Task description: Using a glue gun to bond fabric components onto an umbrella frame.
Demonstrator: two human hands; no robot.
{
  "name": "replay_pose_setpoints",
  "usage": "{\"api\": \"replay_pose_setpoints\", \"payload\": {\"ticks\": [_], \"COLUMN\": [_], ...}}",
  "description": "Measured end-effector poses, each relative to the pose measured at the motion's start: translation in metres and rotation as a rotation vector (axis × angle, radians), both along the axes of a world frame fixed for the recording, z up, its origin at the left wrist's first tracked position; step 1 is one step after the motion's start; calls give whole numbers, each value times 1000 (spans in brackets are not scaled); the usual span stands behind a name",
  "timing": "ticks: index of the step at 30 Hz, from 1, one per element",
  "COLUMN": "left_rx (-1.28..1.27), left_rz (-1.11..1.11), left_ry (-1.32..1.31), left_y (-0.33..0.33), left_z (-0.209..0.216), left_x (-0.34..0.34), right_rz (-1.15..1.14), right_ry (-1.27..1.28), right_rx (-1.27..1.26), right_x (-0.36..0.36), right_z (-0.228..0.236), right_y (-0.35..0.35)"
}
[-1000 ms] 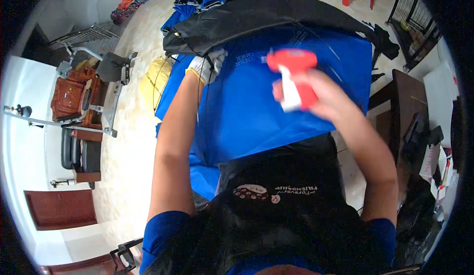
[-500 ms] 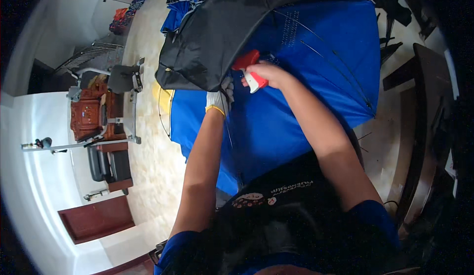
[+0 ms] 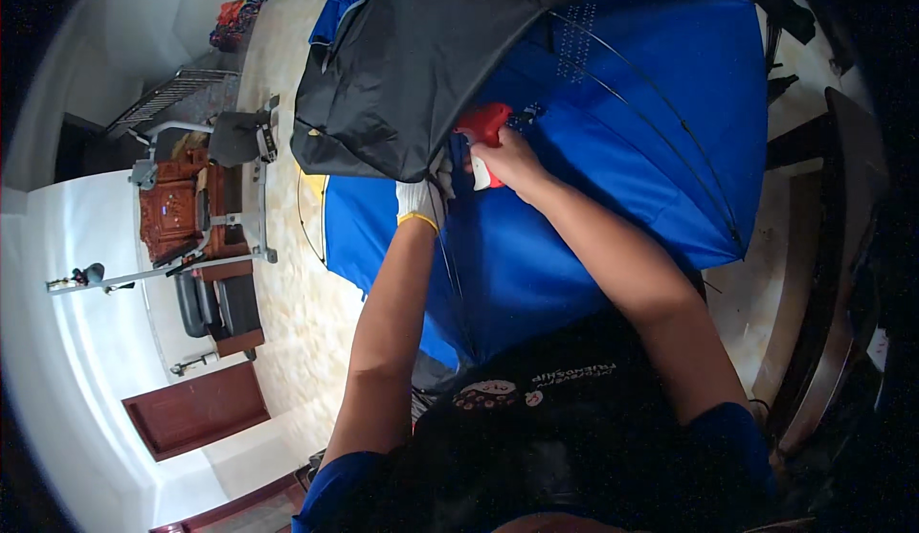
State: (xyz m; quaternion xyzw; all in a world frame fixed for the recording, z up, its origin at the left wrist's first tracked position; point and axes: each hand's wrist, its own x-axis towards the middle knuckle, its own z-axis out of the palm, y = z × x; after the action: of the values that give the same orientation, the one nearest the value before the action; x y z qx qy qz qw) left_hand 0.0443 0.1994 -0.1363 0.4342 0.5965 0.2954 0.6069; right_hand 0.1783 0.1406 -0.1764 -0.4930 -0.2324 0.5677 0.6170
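Note:
A large umbrella with a blue canopy [image 3: 536, 265] and thin dark ribs spreads in front of me, its black fabric [image 3: 383, 74] folded over the far left part. My left hand [image 3: 421, 198], in a white knit glove with a yellow cuff, is closed at the lower tip of that black fabric; its fingers are partly hidden there. Bare, my right hand [image 3: 514, 160] grips a red-and-white pistol-shaped tool [image 3: 486, 122] by the handle. The tool's front end lies at the black fabric's edge, just right of the gloved hand.
More blue folded umbrellas [image 3: 337, 11] lie beyond the black fabric. Dark wooden furniture [image 3: 814, 236] stands close on my right. To the left are a grey-framed exercise machine [image 3: 235, 141], a carved wooden piece [image 3: 168, 212] and a stair railing [image 3: 182, 93].
The red tool is turned more upright in my right hand, its handle pointing down. Little else differs apart from a slight shift of the view; my left hand keeps its place at the fabric tip.

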Motion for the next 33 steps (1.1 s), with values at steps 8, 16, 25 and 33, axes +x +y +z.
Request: {"api": "replay_pose_setpoints", "payload": {"ticks": [8,16,25,33], "left_rx": [4,56,-57,-89], "left_rz": [-86,-135,-158,-124], "left_ry": [77,36,6,-221], "left_y": [-2,-10,-20,15], "left_z": [-1,3,21,16], "left_x": [-1,3,12,-2], "right_rz": [81,160,229,256], "right_ry": [199,299,413,578], "right_rx": [-21,2,70,145], "right_x": [11,15,6,28], "right_z": [6,-8,-24,-3], "right_y": [-8,-4,-1,-8]}}
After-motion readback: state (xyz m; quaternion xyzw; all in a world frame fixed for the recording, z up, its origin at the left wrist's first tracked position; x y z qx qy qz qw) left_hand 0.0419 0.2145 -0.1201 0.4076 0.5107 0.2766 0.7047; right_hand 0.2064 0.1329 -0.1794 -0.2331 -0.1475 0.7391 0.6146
